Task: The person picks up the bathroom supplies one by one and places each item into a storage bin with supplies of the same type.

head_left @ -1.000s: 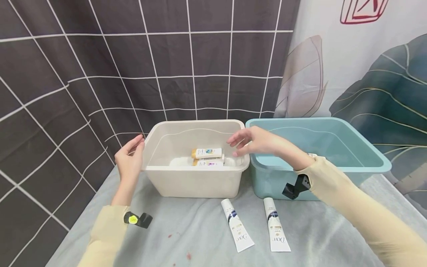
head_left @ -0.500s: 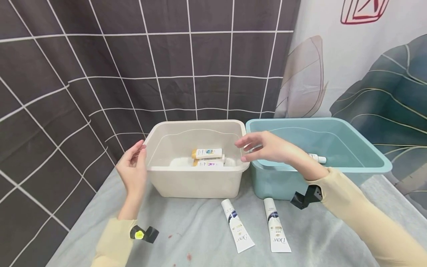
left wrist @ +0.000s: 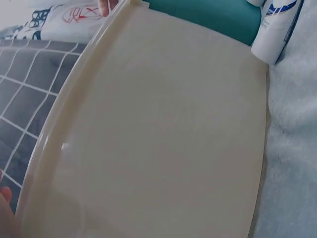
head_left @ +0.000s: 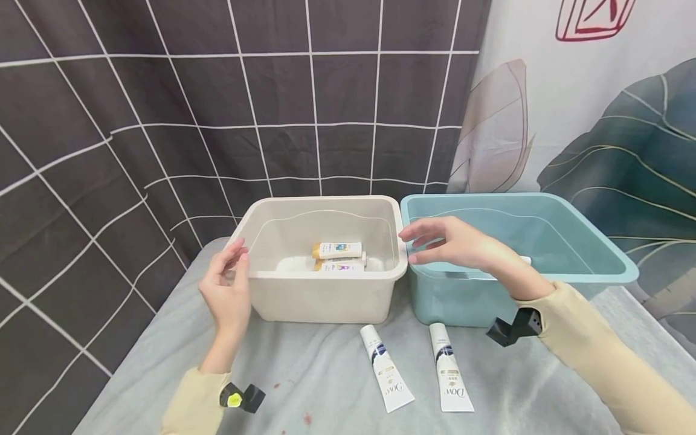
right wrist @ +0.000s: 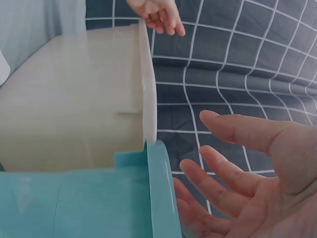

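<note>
My left hand (head_left: 225, 293) is at the left end of the beige plastic bin (head_left: 321, 299), its loosely bent fingers right at the rim. In the right wrist view, that left hand (right wrist: 157, 12) shows at the bin's far end. Over the near left corner of the blue bin (head_left: 451, 305), my right hand (head_left: 459, 243) hovers with relaxed, spread fingers and nothing in them. Inside the beige bin lie a white bottle with a yellow cap (head_left: 339, 249) and a similar one (head_left: 344, 266) with a purple print. A white item (head_left: 525, 260) in the blue bin is mostly hidden by my right forearm.
Two white Dove tubes, a left one (head_left: 387, 368) and a right one (head_left: 452, 368), lie on the grey cloth (head_left: 304, 374) in front of the bins. The bins stand side by side. Behind them hangs a dark checked curtain (head_left: 348, 90).
My left hand has moved right and slightly down to the beige bin's left rim. My right hand has shifted right, from over the beige bin to the blue bin's corner.
</note>
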{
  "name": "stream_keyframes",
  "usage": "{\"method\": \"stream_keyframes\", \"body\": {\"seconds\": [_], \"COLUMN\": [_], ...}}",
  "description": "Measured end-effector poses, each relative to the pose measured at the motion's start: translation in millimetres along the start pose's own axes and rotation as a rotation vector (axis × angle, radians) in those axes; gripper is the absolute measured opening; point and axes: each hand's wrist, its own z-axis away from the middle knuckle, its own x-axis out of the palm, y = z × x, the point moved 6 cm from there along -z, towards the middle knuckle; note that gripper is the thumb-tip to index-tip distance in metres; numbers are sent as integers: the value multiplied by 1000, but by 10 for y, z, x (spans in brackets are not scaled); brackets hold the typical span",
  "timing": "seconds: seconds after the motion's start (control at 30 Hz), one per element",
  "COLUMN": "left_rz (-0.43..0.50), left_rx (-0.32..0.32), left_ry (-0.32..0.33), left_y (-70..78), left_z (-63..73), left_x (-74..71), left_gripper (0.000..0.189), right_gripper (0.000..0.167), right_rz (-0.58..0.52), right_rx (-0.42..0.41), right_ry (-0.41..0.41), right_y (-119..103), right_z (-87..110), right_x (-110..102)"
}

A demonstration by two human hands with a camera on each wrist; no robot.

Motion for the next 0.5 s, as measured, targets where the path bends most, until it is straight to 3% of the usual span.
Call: {"method": "stream_keyframes", "body": {"seconds": [0.3, 0.5], "left_rz": [-7, 40], "left_rx": [77, 101], "left_ry": [-109, -176], "left_y": [127, 240], "left_z": [156, 296], "left_x": [139, 240], "left_gripper": [19, 19], "right_gripper": [44, 42], "right_rz": [18, 65], "right_rx": [47, 53], "right_ry": [23, 38], "right_y": [121, 183], "right_z": [79, 128], "right_x": [-100, -158]}}
